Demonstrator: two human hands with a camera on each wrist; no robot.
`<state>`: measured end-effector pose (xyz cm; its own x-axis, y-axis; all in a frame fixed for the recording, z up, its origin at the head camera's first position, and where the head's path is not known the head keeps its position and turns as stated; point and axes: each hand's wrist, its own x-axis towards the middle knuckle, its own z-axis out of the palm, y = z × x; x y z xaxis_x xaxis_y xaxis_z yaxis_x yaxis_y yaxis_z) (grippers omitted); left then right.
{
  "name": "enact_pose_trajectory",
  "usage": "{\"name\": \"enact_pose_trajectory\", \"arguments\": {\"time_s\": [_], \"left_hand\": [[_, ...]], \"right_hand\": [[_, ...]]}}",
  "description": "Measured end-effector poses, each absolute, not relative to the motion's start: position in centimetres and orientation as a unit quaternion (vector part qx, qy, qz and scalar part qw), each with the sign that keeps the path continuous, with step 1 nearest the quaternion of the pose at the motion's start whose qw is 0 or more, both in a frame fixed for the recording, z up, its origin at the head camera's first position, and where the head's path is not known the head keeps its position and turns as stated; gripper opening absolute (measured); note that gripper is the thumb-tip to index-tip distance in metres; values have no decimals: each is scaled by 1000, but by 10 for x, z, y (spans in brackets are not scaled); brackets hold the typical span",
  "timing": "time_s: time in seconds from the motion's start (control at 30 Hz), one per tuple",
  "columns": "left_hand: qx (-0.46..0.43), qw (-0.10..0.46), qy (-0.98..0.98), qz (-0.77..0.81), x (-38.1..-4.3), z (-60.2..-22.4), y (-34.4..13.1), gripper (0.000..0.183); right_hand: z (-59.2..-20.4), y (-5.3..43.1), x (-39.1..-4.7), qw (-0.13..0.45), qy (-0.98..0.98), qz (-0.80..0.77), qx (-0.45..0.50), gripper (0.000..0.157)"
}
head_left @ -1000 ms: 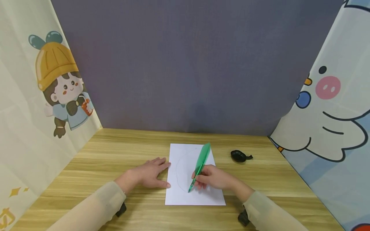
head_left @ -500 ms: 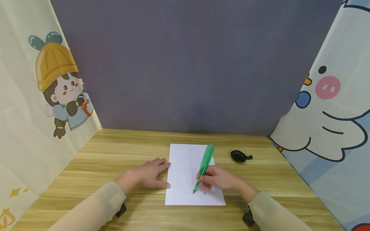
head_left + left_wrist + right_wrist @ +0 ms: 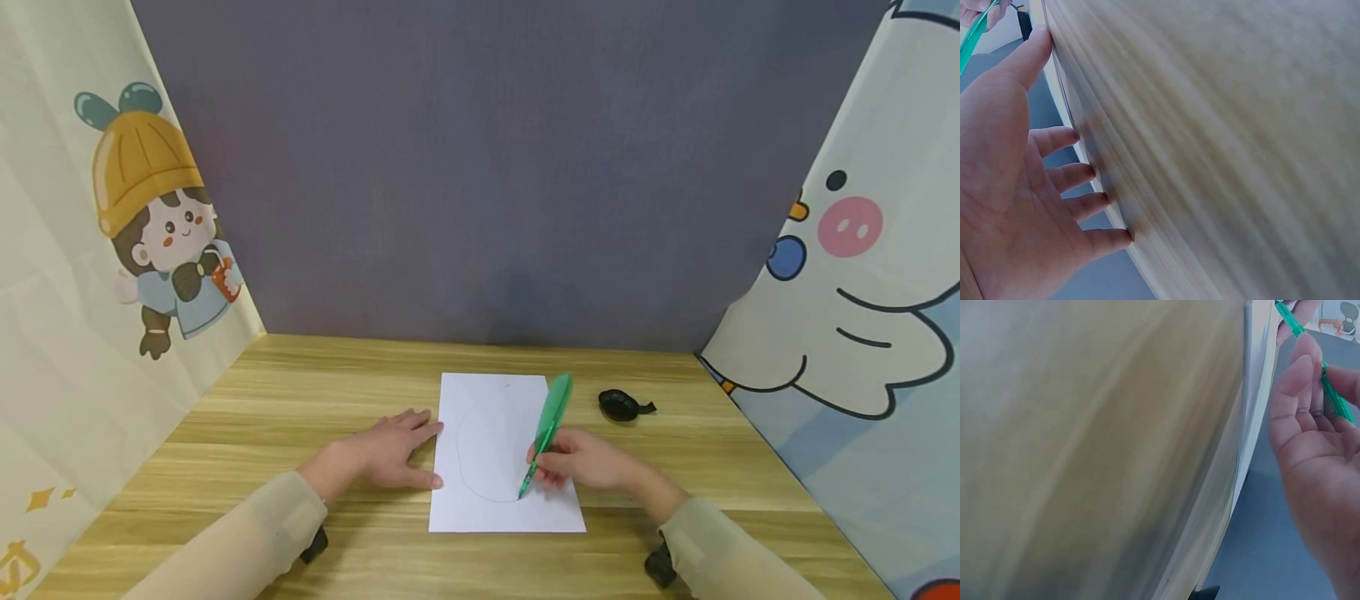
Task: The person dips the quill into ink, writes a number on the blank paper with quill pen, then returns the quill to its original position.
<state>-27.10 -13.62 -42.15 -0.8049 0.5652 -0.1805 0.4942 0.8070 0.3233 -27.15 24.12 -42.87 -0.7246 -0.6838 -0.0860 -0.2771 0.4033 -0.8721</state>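
A white sheet of paper (image 3: pixel 487 433) lies on the wooden table, bearing a thin curved line that runs down its left side and along the bottom. My right hand (image 3: pixel 585 460) pinches a green feather-shaped pen (image 3: pixel 551 417), its tip at the right end of that curve. In the right wrist view the pen's green barrel (image 3: pixel 1337 400) passes between thumb and fingers. My left hand (image 3: pixel 393 450) rests palm down with fingers spread, thumb and index fingertips at the paper's left edge. The left wrist view shows the straight fingers (image 3: pixel 1072 177) touching the tabletop.
A small black object with a short tab (image 3: pixel 621 406) lies on the table (image 3: pixel 300 392) right of the paper. A dark grey panel (image 3: pixel 480 183) stands behind the table. Cartoon-printed curtains hang on the left (image 3: pixel 60 333) and right (image 3: pixel 900 350).
My right hand has slid right across the paper with the pen, and the drawn curve now extends farther along the bottom. My left hand has stayed in place.
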Motion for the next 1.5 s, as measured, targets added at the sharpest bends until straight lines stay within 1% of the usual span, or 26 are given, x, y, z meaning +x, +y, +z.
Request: {"name": "enact_pose_trajectory", "arguments": {"time_s": [0.27, 0.57, 1.07, 1.5], "left_hand": [[284, 133, 940, 131, -273, -423, -137, 98], [283, 134, 941, 130, -274, -424, -138, 98], [293, 135, 937, 131, -275, -421, -135, 98], [289, 135, 939, 129, -275, -422, -136, 98]], "right_hand": [[-430, 257, -276, 227, 807, -464, -286, 29], [-432, 273, -282, 213, 813, -459, -288, 28], [-424, 286, -288, 207, 821, -463, -260, 32], [-423, 291, -301, 193, 829, -467, -240, 31]]}}
